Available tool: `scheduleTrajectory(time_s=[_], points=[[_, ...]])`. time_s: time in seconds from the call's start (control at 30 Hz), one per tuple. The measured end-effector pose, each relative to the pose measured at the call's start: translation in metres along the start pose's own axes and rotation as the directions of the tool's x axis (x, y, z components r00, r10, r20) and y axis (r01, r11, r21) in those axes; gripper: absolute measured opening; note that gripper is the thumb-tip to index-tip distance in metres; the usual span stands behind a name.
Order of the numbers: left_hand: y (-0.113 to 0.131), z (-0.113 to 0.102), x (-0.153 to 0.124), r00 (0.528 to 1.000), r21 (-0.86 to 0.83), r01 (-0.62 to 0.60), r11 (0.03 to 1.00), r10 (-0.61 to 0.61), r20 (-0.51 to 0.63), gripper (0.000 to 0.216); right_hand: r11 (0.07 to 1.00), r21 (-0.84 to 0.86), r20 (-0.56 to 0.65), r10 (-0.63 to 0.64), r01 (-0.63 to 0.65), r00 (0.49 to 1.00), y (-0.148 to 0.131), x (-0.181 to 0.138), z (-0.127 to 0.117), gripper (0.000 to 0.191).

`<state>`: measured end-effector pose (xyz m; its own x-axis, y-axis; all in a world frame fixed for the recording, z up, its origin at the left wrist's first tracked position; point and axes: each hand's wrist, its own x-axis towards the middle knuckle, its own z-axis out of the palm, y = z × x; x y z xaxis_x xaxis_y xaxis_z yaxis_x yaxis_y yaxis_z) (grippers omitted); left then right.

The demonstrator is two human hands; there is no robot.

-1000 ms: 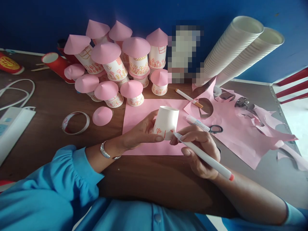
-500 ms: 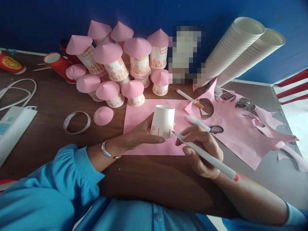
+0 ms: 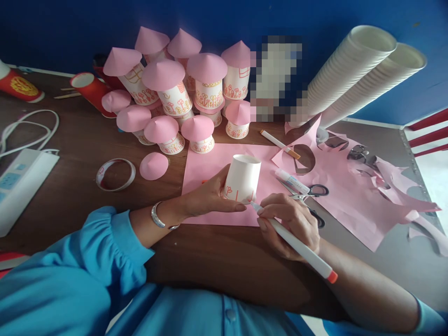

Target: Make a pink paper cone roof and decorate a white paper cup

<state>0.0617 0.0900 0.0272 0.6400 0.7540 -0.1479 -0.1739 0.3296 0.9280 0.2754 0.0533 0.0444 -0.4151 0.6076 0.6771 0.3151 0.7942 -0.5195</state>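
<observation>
My left hand [image 3: 213,193] is closed around a white paper cup [image 3: 243,175], held above a pink paper sheet [image 3: 206,163]. A small red flower and short red lines mark the cup near its lower end. In my right hand [image 3: 292,224] is a white marker pen [image 3: 301,247] with a red end cap. Its tip meets the cup's lower edge, beside one of the red lines. Close to my right hand lie black-handled scissors [image 3: 319,190] and a glue stick [image 3: 292,181].
Behind stand several decorated cups with pink cone roofs [image 3: 164,74]. Two tall paper cup stacks [image 3: 353,70] lean at back right, near cut pink paper scraps [image 3: 350,196]. An orange-capped marker [image 3: 280,143], a tape roll [image 3: 115,174], a pink cone [image 3: 154,166] and a power strip [image 3: 24,186] lie around.
The marker tip has moved down to the cup's lower edge, and the red line there now has a curved stroke. My right hand has shifted slightly left, uncovering more of the scissors.
</observation>
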Motion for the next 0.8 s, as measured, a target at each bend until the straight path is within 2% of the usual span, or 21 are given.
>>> scheduleTrajectory(time_s=[0.27, 0.47, 0.8], points=[[0.0004, -0.0003, 0.0005, 1.0, 0.005, -0.003, 1.0, 0.003, 0.018, 0.049, 0.999, -0.022, 0.016, -0.03, 0.031, 0.999, 0.0005, -0.0015, 0.0012, 0.026], [0.001, 0.0014, -0.0005, 1.0, 0.001, 0.005, 1.0, -0.005, -0.007, 0.056, 0.998, -0.041, 0.029, -0.043, 0.044, 0.999, 0.0005, 0.0001, 0.0006, 0.023], [0.0008, 0.0013, -0.0004, 1.0, -0.012, 0.003, 1.0, -0.003, 0.003, 0.053, 0.996, -0.073, 0.027, -0.044, 0.046, 0.999, -0.0004, 0.0028, 0.0008, 0.018]])
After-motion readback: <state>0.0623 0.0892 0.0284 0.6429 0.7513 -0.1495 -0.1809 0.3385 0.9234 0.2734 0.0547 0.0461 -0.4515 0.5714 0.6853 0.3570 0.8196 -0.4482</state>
